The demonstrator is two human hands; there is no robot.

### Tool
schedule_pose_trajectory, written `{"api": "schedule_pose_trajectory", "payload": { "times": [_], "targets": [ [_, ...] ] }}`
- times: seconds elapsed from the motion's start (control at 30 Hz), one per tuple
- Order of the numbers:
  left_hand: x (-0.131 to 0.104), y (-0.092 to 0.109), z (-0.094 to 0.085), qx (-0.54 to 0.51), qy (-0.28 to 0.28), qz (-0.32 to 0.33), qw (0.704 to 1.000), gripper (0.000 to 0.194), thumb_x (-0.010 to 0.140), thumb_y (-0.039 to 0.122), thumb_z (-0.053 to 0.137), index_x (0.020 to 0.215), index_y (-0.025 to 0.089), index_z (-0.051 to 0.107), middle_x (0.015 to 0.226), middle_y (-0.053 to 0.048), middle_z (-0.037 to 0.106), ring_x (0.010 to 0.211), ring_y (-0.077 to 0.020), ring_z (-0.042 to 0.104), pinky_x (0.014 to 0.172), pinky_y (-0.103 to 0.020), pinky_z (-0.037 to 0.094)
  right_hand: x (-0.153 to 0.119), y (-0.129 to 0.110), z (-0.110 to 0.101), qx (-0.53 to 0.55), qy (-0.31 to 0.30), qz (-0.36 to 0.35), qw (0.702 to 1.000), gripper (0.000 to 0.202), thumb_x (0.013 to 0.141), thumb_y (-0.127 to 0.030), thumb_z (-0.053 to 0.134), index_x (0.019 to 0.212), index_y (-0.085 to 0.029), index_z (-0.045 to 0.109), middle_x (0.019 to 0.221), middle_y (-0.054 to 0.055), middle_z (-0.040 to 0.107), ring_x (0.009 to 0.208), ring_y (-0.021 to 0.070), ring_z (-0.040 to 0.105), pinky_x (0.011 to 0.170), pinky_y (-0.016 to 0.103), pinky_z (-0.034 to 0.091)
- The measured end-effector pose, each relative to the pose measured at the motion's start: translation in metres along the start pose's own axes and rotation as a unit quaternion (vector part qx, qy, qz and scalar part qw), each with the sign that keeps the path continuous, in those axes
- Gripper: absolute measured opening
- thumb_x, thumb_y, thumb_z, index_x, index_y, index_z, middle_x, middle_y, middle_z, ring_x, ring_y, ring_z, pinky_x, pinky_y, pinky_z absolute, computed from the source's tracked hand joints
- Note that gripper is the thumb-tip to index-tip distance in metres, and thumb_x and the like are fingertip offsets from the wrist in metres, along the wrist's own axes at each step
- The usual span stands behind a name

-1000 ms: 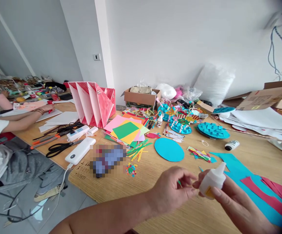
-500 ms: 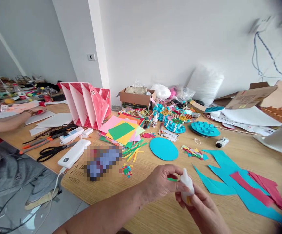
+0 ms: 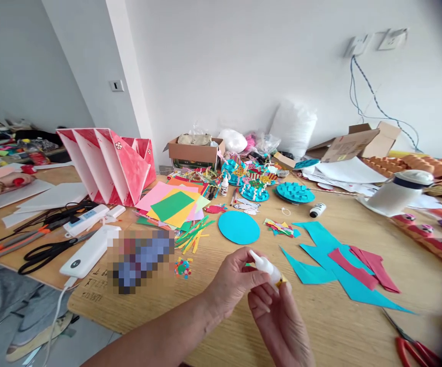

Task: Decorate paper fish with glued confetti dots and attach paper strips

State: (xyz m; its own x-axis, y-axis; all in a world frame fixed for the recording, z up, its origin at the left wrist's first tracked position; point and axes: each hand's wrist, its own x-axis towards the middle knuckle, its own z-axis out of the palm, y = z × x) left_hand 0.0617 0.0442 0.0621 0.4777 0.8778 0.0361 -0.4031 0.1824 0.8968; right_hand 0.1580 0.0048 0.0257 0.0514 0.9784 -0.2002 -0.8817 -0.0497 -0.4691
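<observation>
A small white glue bottle (image 3: 267, 268) with a pointed nozzle is held between both hands above the near part of the table. My left hand (image 3: 230, 280) is closed on its upper part, just below the nozzle, which points up and to the left. From below, my right hand (image 3: 278, 311) grips the bottle's bottom end, where a yellow label partly shows. Beyond the hands lies a flat blue paper circle (image 3: 239, 227). Cut blue paper scraps (image 3: 343, 265) are to the right, with red strips (image 3: 353, 268) on top of them.
Red-handled scissors (image 3: 412, 336) lie at the near right. Stacked coloured paper (image 3: 173, 209), paper strips (image 3: 194, 233) and a power bank (image 3: 89, 252) lie to the left. Blue decorated discs (image 3: 295, 192) sit farther back. At far left, a co-worker's hand (image 3: 17, 181) holds something red.
My view has turned to the right, bringing the scissors into sight. The glue bottle has tipped over to the left, and my right hand has shifted to its bottom end.
</observation>
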Motion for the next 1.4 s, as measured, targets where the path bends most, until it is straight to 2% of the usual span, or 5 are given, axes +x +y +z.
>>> {"api": "schedule_pose_trajectory", "payload": {
  "times": [0.17, 0.33, 0.5, 0.8, 1.4],
  "targets": [
    [0.002, 0.006, -0.03, 0.276, -0.035, 0.033, 0.96, 0.027, 0.082, 0.028, 0.045, 0.103, 0.012, 0.052, 0.102, -0.009, 0.057, 0.092, -0.0162, 0.054, 0.081, -0.029, 0.042, 0.013, -0.044, 0.002, 0.0, 0.004, -0.1, 0.995, 0.019, 0.062, -0.03, 0.07, 0.069, -0.022, 0.055, 0.057, -0.006, 0.045, 0.046, 0.0031, 0.036, 0.039, 0.013, 0.035],
    [-0.004, -0.008, -0.063, 0.663, -0.119, 0.117, 0.73, 0.022, 0.079, 0.008, 0.043, 0.095, 0.016, 0.056, 0.101, -0.004, 0.056, 0.1, -0.0142, 0.047, 0.092, -0.03, 0.036, 0.022, -0.082, -0.001, -0.252, 0.042, -0.149, 0.955, 0.02, 0.068, -0.034, 0.064, 0.078, -0.019, 0.055, 0.078, 0.002, 0.059, 0.052, 0.0069, 0.048, 0.036, 0.017, 0.03],
    [-0.005, -0.017, -0.059, 0.756, -0.17, 0.148, 0.614, 0.031, 0.077, 0.021, 0.054, 0.108, 0.016, 0.048, 0.111, -0.005, 0.051, 0.108, -0.0189, 0.041, 0.093, -0.033, 0.035, 0.041, -0.082, 0.007, -0.46, -0.01, -0.105, 0.882, 0.031, 0.072, -0.043, 0.058, 0.086, -0.017, 0.05, 0.08, 0.006, 0.06, 0.055, 0.0115, 0.055, 0.037, 0.019, 0.031],
    [0.002, -0.03, -0.062, 0.765, -0.166, 0.146, 0.605, 0.035, 0.077, 0.032, 0.055, 0.108, 0.017, 0.047, 0.109, -0.004, 0.052, 0.108, -0.0189, 0.04, 0.093, -0.034, 0.033, 0.074, -0.061, -0.001, -0.651, -0.087, -0.12, 0.745, 0.031, 0.075, -0.047, 0.051, 0.081, -0.017, 0.049, 0.055, -0.001, 0.057, 0.049, 0.0113, 0.051, 0.046, 0.023, 0.037],
    [0.003, -0.029, -0.063, 0.756, -0.169, 0.123, 0.62, 0.038, 0.077, 0.033, 0.054, 0.112, 0.021, 0.044, 0.112, -0.004, 0.047, 0.106, -0.0193, 0.04, 0.093, -0.035, 0.033, 0.071, -0.052, -0.015, -0.681, -0.113, -0.155, 0.707, 0.025, 0.072, -0.042, 0.055, 0.074, -0.018, 0.053, 0.064, -0.001, 0.053, 0.059, 0.0121, 0.046, 0.052, 0.023, 0.038]
  ]
}}
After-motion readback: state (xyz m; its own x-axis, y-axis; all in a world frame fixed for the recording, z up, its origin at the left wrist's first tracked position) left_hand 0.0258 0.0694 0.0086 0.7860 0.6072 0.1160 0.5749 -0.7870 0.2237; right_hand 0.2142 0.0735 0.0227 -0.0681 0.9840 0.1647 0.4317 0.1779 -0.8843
